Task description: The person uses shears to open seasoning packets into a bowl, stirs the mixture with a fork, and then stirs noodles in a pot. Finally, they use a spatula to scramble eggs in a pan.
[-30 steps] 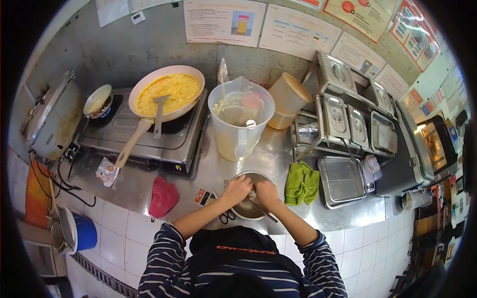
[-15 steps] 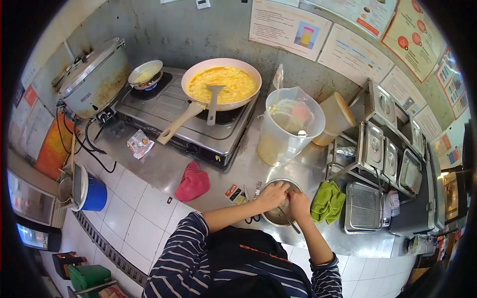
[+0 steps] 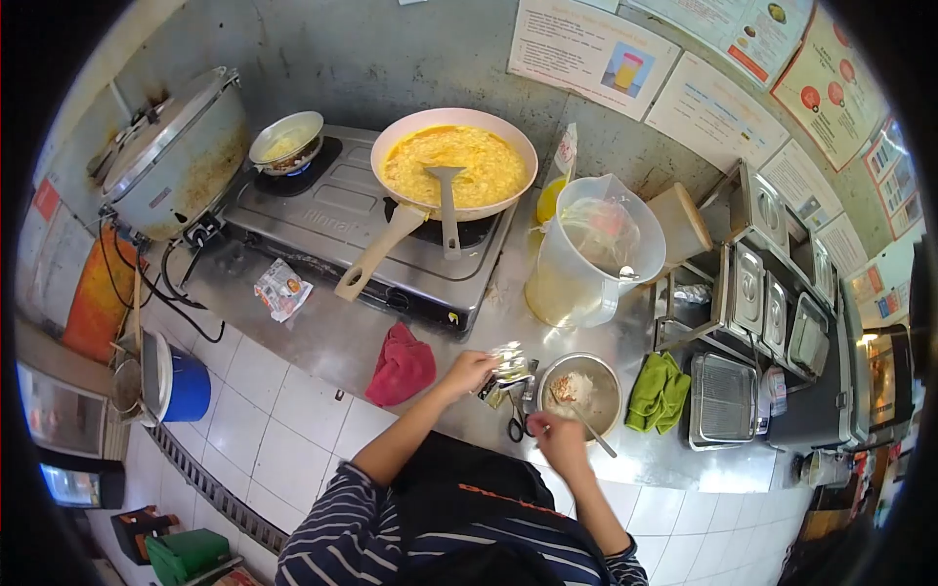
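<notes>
My left hand (image 3: 471,371) is closed on a silver foil packet (image 3: 510,363) above the counter. Left of the bowl's near side, my right hand (image 3: 560,441) has curled fingers beside the handles of black scissors (image 3: 516,430). Whether those fingers grip a handle, I cannot make out. The steel bowl (image 3: 614,387) holds white food (image 3: 575,391) with reddish-brown powder on it. A metal spoon (image 3: 598,439) leans out over the bowl's near rim. More small packets (image 3: 496,395) lie by the scissors, partly covered.
A pan (image 3: 528,156) of yellow egg-like mixture with a grey spatula (image 3: 447,210) sits on the gas stove (image 3: 332,220). Nearby are a small bowl (image 3: 285,146), a red cloth (image 3: 402,366), a clear pitcher (image 3: 576,278), a green cloth (image 3: 658,393) and a wire-rack tray (image 3: 723,398).
Both hands have left the bowl and moved left, exposing the white food and powder. My left hand now holds the foil packet out over the counter; my right hand is by the scissors.
</notes>
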Demonstrator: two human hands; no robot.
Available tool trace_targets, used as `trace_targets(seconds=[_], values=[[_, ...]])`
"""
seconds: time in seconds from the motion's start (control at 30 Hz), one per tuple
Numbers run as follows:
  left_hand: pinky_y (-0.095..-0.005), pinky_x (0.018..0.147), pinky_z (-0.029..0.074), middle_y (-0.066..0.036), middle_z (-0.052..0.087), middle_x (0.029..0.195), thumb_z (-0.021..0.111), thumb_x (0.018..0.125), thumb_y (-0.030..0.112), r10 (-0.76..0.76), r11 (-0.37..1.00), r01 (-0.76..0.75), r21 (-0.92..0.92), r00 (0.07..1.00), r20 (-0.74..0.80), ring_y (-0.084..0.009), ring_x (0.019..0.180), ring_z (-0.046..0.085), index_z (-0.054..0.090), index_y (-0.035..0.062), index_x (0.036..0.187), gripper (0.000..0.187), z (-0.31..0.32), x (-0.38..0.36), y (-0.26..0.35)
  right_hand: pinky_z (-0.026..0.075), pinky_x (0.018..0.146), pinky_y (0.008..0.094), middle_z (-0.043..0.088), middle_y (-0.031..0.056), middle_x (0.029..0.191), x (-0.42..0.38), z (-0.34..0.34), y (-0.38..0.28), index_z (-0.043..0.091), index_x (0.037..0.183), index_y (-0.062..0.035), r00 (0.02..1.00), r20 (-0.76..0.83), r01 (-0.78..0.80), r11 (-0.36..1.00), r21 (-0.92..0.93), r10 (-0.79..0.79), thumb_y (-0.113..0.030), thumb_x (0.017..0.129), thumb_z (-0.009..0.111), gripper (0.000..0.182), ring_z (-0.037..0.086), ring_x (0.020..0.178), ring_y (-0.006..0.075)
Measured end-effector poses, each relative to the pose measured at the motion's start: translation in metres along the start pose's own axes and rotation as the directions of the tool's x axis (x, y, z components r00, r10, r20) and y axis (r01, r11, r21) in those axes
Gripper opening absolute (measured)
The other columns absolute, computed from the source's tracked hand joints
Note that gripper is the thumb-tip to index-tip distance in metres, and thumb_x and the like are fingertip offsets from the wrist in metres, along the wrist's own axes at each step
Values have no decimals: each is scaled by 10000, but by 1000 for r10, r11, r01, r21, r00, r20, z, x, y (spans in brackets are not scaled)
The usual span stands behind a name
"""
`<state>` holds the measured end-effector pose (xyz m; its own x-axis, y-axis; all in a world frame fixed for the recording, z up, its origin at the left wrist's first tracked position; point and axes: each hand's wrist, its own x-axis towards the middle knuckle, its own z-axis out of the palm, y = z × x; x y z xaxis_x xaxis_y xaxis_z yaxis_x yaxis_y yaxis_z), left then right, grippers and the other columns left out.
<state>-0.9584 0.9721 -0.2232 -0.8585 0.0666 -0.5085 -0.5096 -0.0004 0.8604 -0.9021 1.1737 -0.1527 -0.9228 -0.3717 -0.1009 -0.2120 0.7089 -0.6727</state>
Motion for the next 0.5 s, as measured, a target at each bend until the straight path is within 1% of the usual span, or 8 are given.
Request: trace_targets(seconds=[0.1,0.17,0.2,0.27,0.3,0.33,0.43,0.5], values=[[-300,582,429,-120,579,605,535,742,174,97,977,-79,200,992,-81,-166,643,566,583,-37,775,220,-43,10,-49,445,513,378,547,137,751,-14,65,24,523,743,-21,996,-45,61,969,-237,-74,-145,738,528,124,569,609,279],[-347,587,445,-143,560,685,546,731,156,349,860,-243,449,921,-171,-245,651,574,547,-23,849,215,-58,8,-56,463,546,382,514,162,861,-20,85,19,493,795,-22,963,-105,-270,886,-377,249,-129,764,472,113,571,675,293],[-347,587,445,-143,560,685,546,731,156,346,858,-249,450,926,-148,-245,651,574,547,-23,849,215,-58,6,-52,463,546,382,514,162,861,-21,90,20,493,795,-22,956,-116,-292,880,-374,268,-129,764,472,113,571,675,293],[-383,599,461,-173,507,904,558,718,159,534,578,-81,812,790,-301,-323,700,559,473,2,971,309,-54,-7,-37,466,553,384,471,166,925,-24,94,21,456,832,-28,942,-141,-334,876,-349,303,-150,758,487,146,565,678,307],[-375,630,462,-184,413,1082,575,712,203,461,552,-11,834,837,-295,-318,785,535,413,20,1053,420,-49,-18,-16,464,565,391,507,164,878,-23,94,17,483,807,-22,921,-192,-382,879,-284,338,-193,731,537,195,567,697,307],[-375,630,462,-184,413,1082,575,712,203,461,547,-26,837,844,-275,-318,785,535,413,20,1053,420,-43,-18,-14,464,565,391,507,164,878,-22,94,17,483,807,-22,913,-204,-400,872,-281,353,-193,731,537,195,567,697,307],[-364,632,464,-133,451,933,614,676,231,656,250,-398,883,740,147,-279,851,482,450,30,952,378,-23,-14,-13,454,571,376,581,120,675,-21,103,24,577,703,-41,840,-322,-512,834,-205,437,-298,610,665,287,571,653,274],[-353,628,455,-125,477,900,647,641,245,614,171,-416,893,754,233,-281,824,499,452,32,965,433,-14,2,-24,458,572,370,584,126,654,-23,98,20,596,695,-33,816,-283,-564,802,-196,504,-299,593,674,295,572,631,274]])
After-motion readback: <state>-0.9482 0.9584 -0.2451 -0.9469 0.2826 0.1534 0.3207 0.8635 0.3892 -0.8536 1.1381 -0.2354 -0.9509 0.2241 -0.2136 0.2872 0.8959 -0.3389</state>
